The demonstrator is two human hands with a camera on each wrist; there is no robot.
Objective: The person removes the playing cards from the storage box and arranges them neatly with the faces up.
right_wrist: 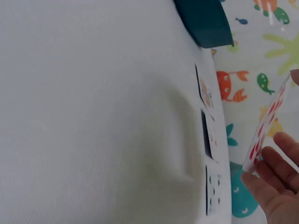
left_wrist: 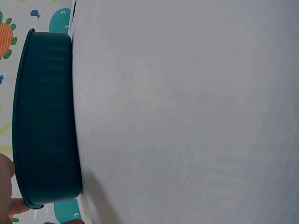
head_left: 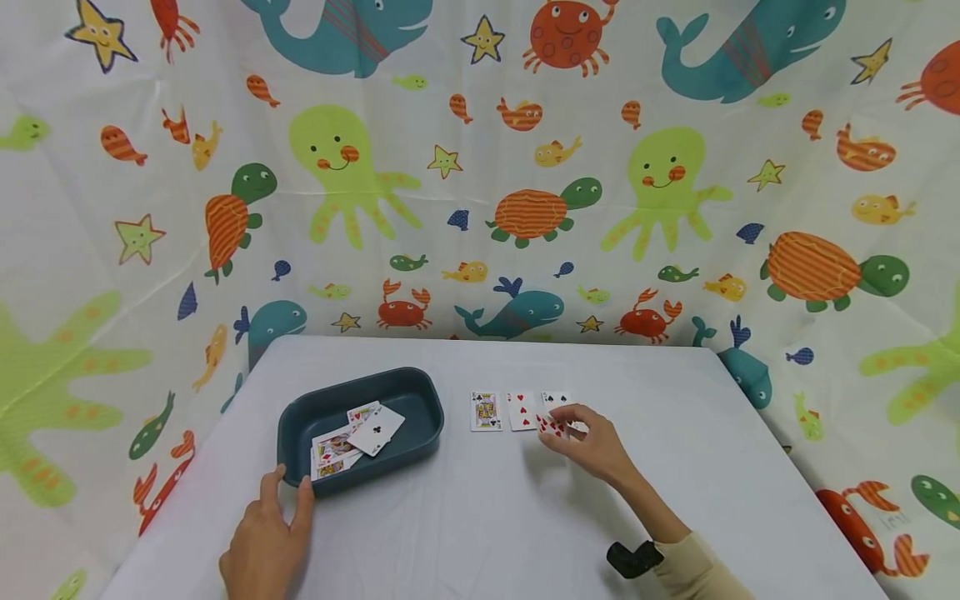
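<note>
My right hand (head_left: 588, 442) pinches a playing card (head_left: 552, 426) with red pips, tilted above the table. In the right wrist view this card (right_wrist: 267, 122) shows nearly edge-on between thumb and fingers. Beneath and behind it lie three face-up cards in a row: a black king (head_left: 486, 412), a heart card (head_left: 521, 411) and a black-pip card (head_left: 555, 399), partly covered by the hand. My left hand (head_left: 268, 533) holds the near left corner of a dark teal tray (head_left: 408, 462), thumb and finger at its rim. Several loose cards (head_left: 377, 430) lie overlapping inside the tray.
A white cloth covers the table (head_left: 465, 533). Behind it hangs a curtain (head_left: 465, 275) printed with sea animals. A black strap (head_left: 633, 559) sits on the right wrist beside a beige sleeve (head_left: 697, 571).
</note>
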